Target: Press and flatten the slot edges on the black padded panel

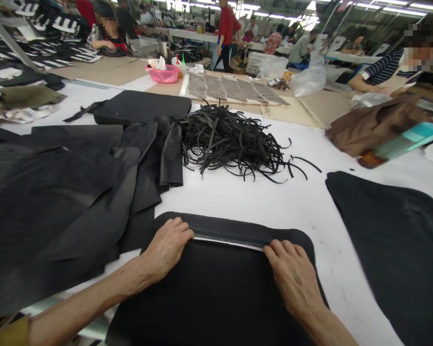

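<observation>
A black, leather-like sheet [223,293] with rounded far corners lies in front of me on the white tabletop. Near its far edge, a thin white line [229,243] runs across between my hands, below a black band [234,229]. My left hand [169,247] is closed at the line's left end, fingers curled over the black material. At the right end, my right hand [294,274] is closed in the same way, thumb and fingers together. Both hands press on the sheet. Whether the white line is a strip or a bare edge, I cannot tell.
Beyond the sheet lies a heap of thin black strips [234,139]. Loose black pieces [65,192] cover the left; another black panel [393,240] lies right. Farther off are a black stack [142,106], a pink basket [163,74] and a teal bottle [404,144]. Other people sit beyond.
</observation>
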A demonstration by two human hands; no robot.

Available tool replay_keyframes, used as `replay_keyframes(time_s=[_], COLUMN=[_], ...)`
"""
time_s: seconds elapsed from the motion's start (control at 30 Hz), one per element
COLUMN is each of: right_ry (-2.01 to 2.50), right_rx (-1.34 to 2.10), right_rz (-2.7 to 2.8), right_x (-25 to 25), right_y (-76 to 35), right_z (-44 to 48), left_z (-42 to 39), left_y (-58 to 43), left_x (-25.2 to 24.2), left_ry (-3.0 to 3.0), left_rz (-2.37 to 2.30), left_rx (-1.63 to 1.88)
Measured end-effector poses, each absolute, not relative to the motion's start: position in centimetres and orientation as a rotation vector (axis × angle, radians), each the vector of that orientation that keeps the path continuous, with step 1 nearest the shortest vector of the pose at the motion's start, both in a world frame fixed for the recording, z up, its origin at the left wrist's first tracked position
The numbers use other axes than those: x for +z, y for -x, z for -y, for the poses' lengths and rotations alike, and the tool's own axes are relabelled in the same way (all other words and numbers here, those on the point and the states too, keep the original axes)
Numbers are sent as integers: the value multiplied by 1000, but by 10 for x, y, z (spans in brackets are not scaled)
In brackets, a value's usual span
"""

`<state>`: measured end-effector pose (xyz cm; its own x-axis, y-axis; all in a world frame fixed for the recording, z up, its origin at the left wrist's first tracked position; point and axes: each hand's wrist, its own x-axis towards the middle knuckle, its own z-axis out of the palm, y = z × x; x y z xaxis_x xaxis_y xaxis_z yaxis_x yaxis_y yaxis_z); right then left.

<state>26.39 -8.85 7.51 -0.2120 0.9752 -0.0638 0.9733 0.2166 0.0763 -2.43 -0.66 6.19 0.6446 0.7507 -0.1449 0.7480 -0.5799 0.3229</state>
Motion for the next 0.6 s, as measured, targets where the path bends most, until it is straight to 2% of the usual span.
replay_keyframes(time_s=[0.13, 0.27, 0.47, 0.6], right_ry=[-1915, -1897, -1909, -1951], right_rx=[23, -190, -273, -298], right_rz=[-2480, -2628, -2589, -2590], right_x=[76, 70, 61, 61], right_y=[-244, -210, -183, -187], right_z=[82, 68, 59, 61], left_z=[10, 11, 2, -1], left_y=[18, 12, 22, 16], left_x=[64, 64, 63, 74], left_ry=[-2501, -2434, -1880, -2025], left_rz=[-1190, -1196, -1303, -1313], left_rx=[63, 124, 464, 522])
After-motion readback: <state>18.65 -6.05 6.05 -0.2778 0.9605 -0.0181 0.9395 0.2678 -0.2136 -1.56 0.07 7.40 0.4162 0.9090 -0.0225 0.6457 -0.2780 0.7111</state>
